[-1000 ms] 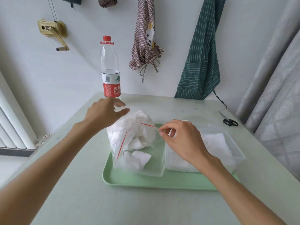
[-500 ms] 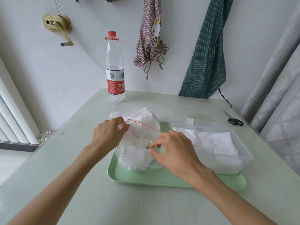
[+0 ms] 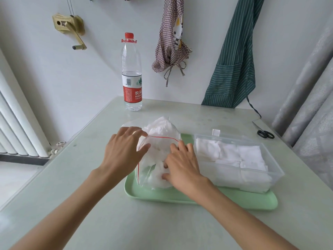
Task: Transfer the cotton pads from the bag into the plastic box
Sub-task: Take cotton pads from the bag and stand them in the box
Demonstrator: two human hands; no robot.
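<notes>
A white ribbed radiator [image 3: 16,127] stands far to the left of the pale green rectangular plastic tray [image 3: 207,200], and a brass-coloured crank fitting [image 3: 69,27] is fixed to the wall above it. A clear plastic water bottle with a red cap and red label [image 3: 132,73] stands upright on the pale green table [image 3: 90,177], behind the tray's left end.

The left hand [image 3: 124,152] comes to the left side of the clear plastic zip bag with a red seal line [image 3: 158,147], which sits on the tray's left half with white cotton pads [image 3: 158,175] bunched inside. Its thumb and forefinger appear to pinch the bag's edge by the red line, the other fingers loosely spread. The right hand [image 3: 182,165] reaches into the bag's opening from the right, fingers curled down among the pads; whether they have closed on one cannot be told.

On the tray's right half sits the clear rectangular plastic box [image 3: 270,177], open on top and already holding stacked white pads. Above the tray hang a brown checked cloth [image 3: 171,44] and a green striped apron [image 3: 234,65]. Black-handled scissors [image 3: 264,133] lie beyond the tray's right end, beside grey curtains [image 3: 310,105].
</notes>
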